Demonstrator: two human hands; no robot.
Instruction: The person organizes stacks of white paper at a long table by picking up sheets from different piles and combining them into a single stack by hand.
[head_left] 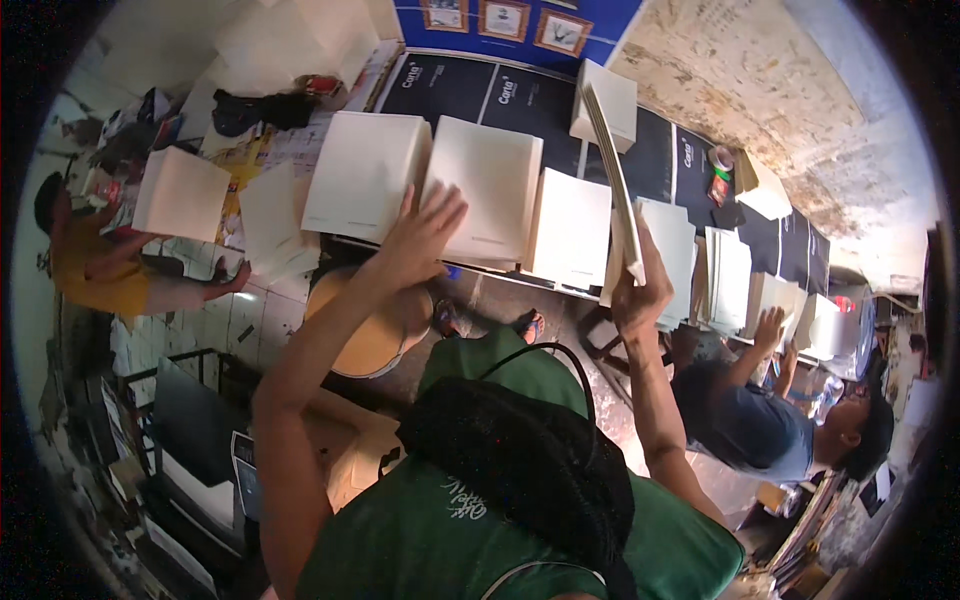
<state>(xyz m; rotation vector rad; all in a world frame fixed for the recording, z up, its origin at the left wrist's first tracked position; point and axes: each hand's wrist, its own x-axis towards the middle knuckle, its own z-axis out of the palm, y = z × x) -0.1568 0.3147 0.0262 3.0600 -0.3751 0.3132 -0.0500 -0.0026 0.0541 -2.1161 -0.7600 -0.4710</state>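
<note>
My left hand [422, 238] lies with its fingers spread on the near left part of a thick stack of white sheets [490, 185]. Another tall stack [362, 172] stands right beside it on the left. My right hand [642, 290] is closed around the lower end of a thin sheaf of sheets [612, 165], held on edge with its narrow side toward me. Under and beside that sheaf are a lower stack [572, 232] to the left and another stack [668, 245] to the right. The fingers behind the sheaf are partly hidden.
The long table has a dark printed covering [430, 85]. A paper block [608, 105] sits toward its back, with tape rolls [720, 158] farther right. One co-worker [750, 410] handles stacks at the right; another person [95, 260] is at the left. A round stool [370, 325] stands below the table.
</note>
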